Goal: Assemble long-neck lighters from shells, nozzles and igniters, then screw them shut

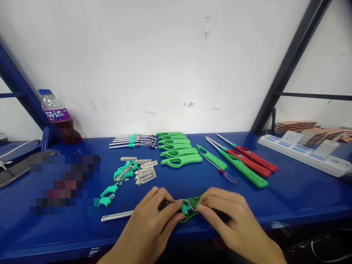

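A green lighter casing half [189,219] lies open side up at the table's front, with a metal tube [117,216] sticking out to its left. My left hand [150,220] is closed, thumb and forefinger pinching a teal trigger [184,209] inside the casing. White wires [189,204] run from there to the right. My right hand [229,216] is closed around the casing's right part, thumb and fingertips by the wire ends. What lies under the right fingers is hidden.
Behind are loose teal triggers [109,190], clear fuel tanks [145,175], tubes with wires [121,142], green casing halves [181,160], a screwdriver [228,176] and green and red lighters [247,171]. A drink bottle [62,121] stands left; a power strip [305,154] lies right.
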Motion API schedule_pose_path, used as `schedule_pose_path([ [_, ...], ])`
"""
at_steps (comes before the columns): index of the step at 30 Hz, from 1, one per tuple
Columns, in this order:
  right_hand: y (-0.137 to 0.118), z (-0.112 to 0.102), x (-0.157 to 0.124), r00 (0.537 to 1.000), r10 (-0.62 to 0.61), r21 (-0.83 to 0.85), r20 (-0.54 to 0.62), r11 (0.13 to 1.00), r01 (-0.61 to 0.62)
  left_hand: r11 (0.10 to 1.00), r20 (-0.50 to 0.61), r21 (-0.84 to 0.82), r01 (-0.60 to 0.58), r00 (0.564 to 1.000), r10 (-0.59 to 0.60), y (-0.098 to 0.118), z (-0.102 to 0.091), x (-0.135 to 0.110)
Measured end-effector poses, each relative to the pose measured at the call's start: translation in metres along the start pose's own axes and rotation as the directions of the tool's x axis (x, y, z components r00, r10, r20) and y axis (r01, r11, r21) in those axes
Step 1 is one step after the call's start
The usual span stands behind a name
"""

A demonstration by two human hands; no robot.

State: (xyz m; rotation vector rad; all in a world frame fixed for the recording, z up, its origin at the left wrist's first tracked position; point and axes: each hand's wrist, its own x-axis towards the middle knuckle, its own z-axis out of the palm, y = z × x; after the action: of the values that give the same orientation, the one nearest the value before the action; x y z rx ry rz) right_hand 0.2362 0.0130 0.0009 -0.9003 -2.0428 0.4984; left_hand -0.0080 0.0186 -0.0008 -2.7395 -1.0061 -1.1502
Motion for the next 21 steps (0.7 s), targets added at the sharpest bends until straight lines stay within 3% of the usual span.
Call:
schedule_pose_path([
  [8, -0.001, 0.0, 0.003, 0.996, 0.056, -0.077, 0.068, 0.996, -0.05, 0.996, -0.019, 0.067, 0.064, 0.998, -0.062, 0.0, 0.001, -0.004],
  [15, 0.007, 0.003, 0.003, 0.995, 0.089, -0.097, -0.038, 0.991, -0.092, 0.991, -0.037, 0.109, 0.076, 0.997, -0.072, -0.003, 0.002, -0.008],
  [21, 0.009, 0.003, 0.006, 0.992, 0.128, -0.113, 0.011, 0.986, -0.126, 0.995, -0.019, 0.068, 0.077, 0.997, -0.076, -0.003, 0.002, -0.007],
])
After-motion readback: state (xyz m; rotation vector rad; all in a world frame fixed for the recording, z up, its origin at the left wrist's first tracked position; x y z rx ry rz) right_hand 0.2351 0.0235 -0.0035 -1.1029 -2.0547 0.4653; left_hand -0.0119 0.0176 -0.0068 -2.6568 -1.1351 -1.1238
